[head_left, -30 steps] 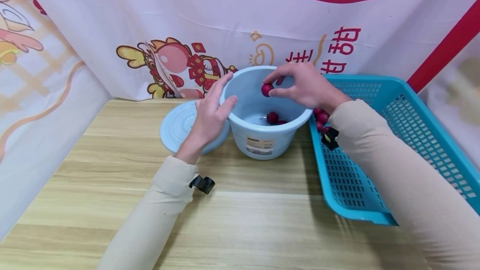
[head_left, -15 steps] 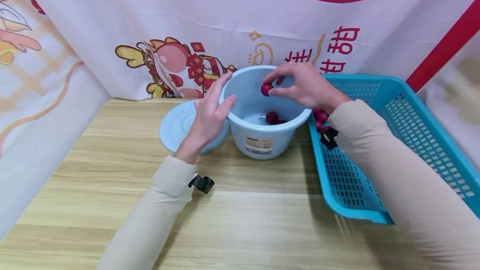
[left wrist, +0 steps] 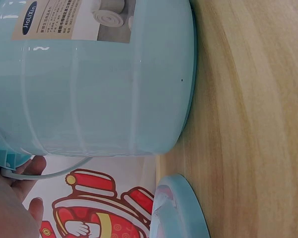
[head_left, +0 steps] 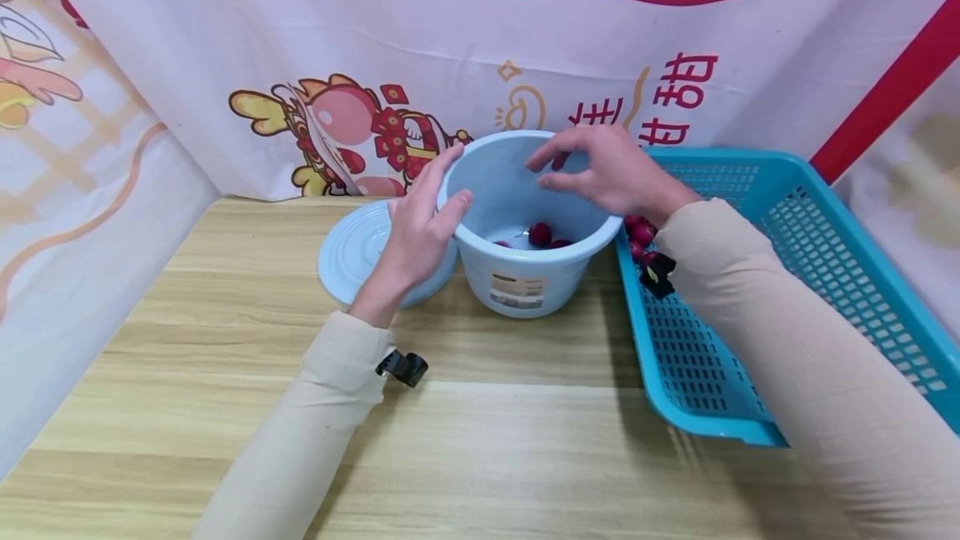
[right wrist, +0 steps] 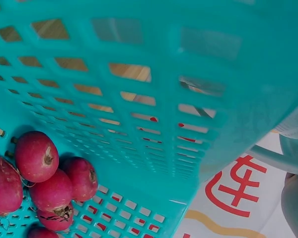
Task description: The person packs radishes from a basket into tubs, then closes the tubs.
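A light blue plastic bucket (head_left: 480, 269) stands in the middle of the head view. My left hand (head_left: 420, 227) rests against its left rim with fingers fairly straight and the thumb at the rim's edge. Over the bucket's mouth is my right hand (head_left: 600, 169), thumb and fingers apart, nothing between them. Low inside the bucket lie a few red radishes (head_left: 539, 234), partly hidden by the front rim. More radishes (right wrist: 52, 191) lie in one corner of the turquoise mesh basket (head_left: 645, 357), to the bucket's right; the right forearm covers part of it.
A light blue round lid (head_left: 348, 248) lies on the wooden table (head_left: 480, 457) left of the bucket, partly under the left hand and wrist. The bucket's thin handle (left wrist: 54, 174) hangs along its side. A printed cloth (head_left: 420, 32) hangs behind the table.
My right hand has let go of the radish it pinched, staying in the same place over the bucket. Another radish now shows at the bucket's bottom left. The left hand has not moved.
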Demonstrator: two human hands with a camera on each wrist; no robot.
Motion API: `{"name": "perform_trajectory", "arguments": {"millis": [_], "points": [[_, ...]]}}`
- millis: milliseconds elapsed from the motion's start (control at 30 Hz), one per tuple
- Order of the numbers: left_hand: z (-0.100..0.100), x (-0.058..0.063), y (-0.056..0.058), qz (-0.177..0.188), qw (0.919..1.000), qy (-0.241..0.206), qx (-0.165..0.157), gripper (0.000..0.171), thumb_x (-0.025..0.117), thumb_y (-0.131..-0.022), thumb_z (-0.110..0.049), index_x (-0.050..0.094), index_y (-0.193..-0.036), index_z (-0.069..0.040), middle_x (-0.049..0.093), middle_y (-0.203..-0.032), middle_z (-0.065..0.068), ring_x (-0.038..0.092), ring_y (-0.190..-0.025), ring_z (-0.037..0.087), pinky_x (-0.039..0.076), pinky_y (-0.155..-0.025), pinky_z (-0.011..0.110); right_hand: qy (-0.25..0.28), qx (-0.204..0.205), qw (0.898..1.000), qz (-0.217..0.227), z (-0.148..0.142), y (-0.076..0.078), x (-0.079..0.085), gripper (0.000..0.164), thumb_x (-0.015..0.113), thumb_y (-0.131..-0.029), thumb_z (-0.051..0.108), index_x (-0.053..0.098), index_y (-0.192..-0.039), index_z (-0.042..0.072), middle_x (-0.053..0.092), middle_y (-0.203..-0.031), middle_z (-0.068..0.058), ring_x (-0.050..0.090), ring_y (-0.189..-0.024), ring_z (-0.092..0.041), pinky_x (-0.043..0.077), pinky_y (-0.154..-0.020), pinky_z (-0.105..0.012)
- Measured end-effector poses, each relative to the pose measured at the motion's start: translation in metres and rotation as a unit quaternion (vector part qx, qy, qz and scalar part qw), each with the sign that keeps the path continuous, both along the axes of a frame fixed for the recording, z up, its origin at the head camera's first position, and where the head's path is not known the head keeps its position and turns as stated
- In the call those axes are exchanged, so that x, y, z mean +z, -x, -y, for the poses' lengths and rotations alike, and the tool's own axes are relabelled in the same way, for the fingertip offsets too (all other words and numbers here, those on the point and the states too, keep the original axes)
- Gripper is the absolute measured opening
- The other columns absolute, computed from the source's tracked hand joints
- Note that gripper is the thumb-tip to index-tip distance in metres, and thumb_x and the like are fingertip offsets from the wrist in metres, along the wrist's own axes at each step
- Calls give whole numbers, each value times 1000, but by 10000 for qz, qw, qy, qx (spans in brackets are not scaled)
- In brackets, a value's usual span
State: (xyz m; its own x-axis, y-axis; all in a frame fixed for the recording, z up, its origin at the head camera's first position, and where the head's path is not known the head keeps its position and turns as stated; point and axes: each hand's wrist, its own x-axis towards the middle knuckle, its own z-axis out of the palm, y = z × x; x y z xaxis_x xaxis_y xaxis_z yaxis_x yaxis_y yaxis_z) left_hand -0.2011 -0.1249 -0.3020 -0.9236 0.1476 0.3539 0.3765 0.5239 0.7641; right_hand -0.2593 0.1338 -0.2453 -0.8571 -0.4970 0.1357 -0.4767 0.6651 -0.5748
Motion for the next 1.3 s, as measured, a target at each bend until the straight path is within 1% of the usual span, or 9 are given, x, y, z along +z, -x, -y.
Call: {"name": "perform_trajectory", "arguments": {"millis": [300,467,533,633,767,867,1033,1200,1300], "points": [[0,-1,0,-4,10000,0,2,67,49,-102,-39,36,-166,-25,38,-172,0,41,-153,28,19,-109,57,112,-8,9999,95,-1,1,1,33,77,-97,17,76,-130,14,72,-133,-9,61,-125,-27,53,-105,-53],[1,-1,0,39,10000,-37,18,66,49,-103,-38,36,-166,-25,38,-172,0,42,-152,28,19,-110,56,235,-35,9996,147,-1,0,3,33,77,-98,21,76,-130,16,72,-132,-7,61,-125,-26,54,-104,-52],[1,-1,0,54,10000,-56,16,66,49,-103,-38,36,-166,-25,38,-172,0,42,-151,28,19,-110,56,331,-67,9993,178,-4,-1,5,34,77,-97,25,76,-130,17,72,-131,-6,61,-123,-25,53,-104,-47],[1,-1,-1,55,10000,-76,1,66,49,-103,-38,35,-166,-25,38,-172,1,42,-151,28,19,-109,56,660,-216,9972,275,-12,-3,9,36,78,-97,30,75,-132,19,73,-131,-4,63,-117,-22,54,-99,-38],[0,-1,0,38,10000,-71,6,65,49,-103,-38,36,-166,-25,38,-172,0,42,-152,27,19,-109,56,1196,-583,9902,423,-31,-3,12,41,77,-96,38,74,-134,22,72,-132,-3,66,-114,-19,56,-89,-24],[0,-1,-1,28,10000,-72,7,65,49,-103,-38,36,-166,-25,38,-172,-1,41,-153,27,19,-109,56,1614,-834,9815,608,-48,-2,10,45,77,-96,41,73,-137,22,71,-136,-3,67,-118,-18,56,-89,-19],[-1,0,-1,27,10000,-71,-6,65,49,-103,-38,36,-166,-26,37,-173,-2,41,-153,27,19,-109,56,1997,-1205,9678,944,-79,3,2,53,78,-95,43,69,-143,23,68,-141,0,64,-121,-16,57,-87,-18],[-1,0,0,23,10000,-66,5,65,49,-103,-38,36,-166,-25,37,-173,-1,41,-153,27,19,-109,56,2103,-1466,9566,1387,-110,10,-9,58,79,-94,41,64,-148,23,67,-141,5,62,-121,-14,58,-84,-19],[0,-1,0,25,10000,-60,4,66,48,-103,-38,36,-166,-25,37,-173,-1,41,-153,27,19,-109,56,2023,-1627,9510,1680,-126,15,-17,61,78,-94,40,62,-150,24,67,-137,11,59,-122,-11,58,-83,-19]]}}
